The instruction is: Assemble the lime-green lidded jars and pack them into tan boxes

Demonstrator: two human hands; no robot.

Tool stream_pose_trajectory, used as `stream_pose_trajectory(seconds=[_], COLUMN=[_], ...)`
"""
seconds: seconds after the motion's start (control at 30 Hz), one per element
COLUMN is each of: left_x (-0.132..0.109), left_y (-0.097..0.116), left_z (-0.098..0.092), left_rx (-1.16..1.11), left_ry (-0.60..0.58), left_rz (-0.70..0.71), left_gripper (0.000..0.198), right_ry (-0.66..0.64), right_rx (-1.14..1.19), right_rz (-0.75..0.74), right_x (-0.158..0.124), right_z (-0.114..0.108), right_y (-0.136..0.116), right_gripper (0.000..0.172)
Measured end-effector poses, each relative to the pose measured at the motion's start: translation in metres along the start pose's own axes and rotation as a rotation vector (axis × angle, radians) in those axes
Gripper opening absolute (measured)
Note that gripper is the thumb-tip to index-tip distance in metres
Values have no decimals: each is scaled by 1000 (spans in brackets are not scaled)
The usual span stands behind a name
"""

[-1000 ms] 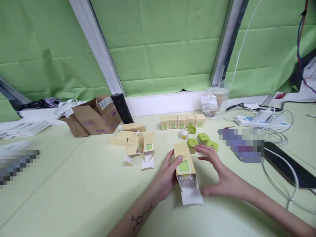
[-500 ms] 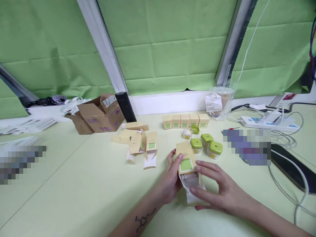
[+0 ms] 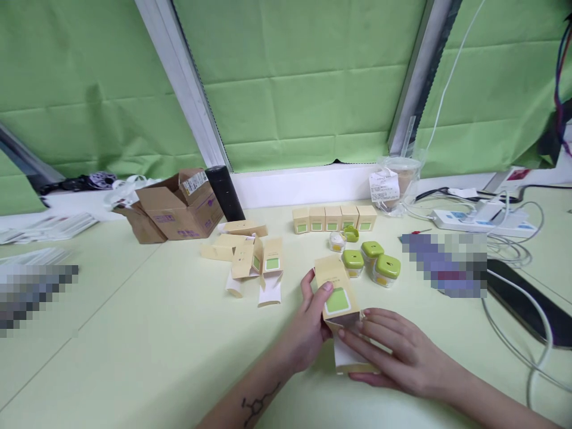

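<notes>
A small cream box (image 3: 336,293) with a green picture is gripped in my left hand (image 3: 308,325), thumb on its front face. The box's near end is open, with its long white-lined flap hanging down. My right hand (image 3: 397,351) is at that open end, fingertips on the side flap and near the opening, thumb below the long flap. The inside of the box is mostly hidden. Beyond the box stand small clear jars with green lids (image 3: 386,268). A jar with its lid off (image 3: 337,241) sits beside a loose green lid (image 3: 351,233).
Closed cream boxes (image 3: 333,219) stand in a row at the back. Several opened boxes (image 3: 271,262) lie left of my hands, near a brown carton (image 3: 179,208) and a black cylinder (image 3: 224,193). On the right are a power strip (image 3: 482,223), cables and a black phone-like object (image 3: 527,304).
My right fingers have moved in against the open end of the box. The clear thing seen in the opening before is now hidden. The view has shifted slightly.
</notes>
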State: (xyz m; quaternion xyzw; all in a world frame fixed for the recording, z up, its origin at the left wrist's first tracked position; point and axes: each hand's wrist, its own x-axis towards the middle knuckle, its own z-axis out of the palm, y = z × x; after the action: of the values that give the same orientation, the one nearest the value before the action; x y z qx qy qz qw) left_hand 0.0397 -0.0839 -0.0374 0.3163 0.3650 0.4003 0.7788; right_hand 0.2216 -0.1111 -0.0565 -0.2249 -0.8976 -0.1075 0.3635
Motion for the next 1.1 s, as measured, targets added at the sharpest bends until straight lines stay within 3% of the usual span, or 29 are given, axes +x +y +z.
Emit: stream_pose_trajectory(seconds=[0.1, 0.27, 0.43, 0.63, 0.83, 0.9, 1.0, 1.1], left_x=[-1, 1, 1, -3, -2, -3, -3, -3], left_y=[2, 2, -4, -9, -9, -9, -8, -8], left_z=[1, -1, -2, 1, -1, -1, -1, -1], left_rx=[-15, -39, -1, 32, 85, 125, 185, 257], left_ry=[15, 67, 33, -38, -51, -78, -106, -150], left_rz=[58, 133, 92, 85, 75, 84, 111, 172], left_gripper=[56, 58, 61, 66, 65, 68, 69, 64], right_ry=[9, -97, -18, 110, 80, 85, 153, 78], right_rx=[18, -26, 94, 110, 250, 305, 399, 517], right_rz=[-17, 33, 104, 297, 337, 437, 635, 739], right_x=[-1, -3, -6, -7, 0, 1, 3, 4], right_z=[-2, -1, 6, 7, 6, 7, 9, 8], right_y=[0, 3, 2, 1, 1, 1, 3, 7], right_gripper=[60, 59, 64, 36, 30, 35, 66, 88])
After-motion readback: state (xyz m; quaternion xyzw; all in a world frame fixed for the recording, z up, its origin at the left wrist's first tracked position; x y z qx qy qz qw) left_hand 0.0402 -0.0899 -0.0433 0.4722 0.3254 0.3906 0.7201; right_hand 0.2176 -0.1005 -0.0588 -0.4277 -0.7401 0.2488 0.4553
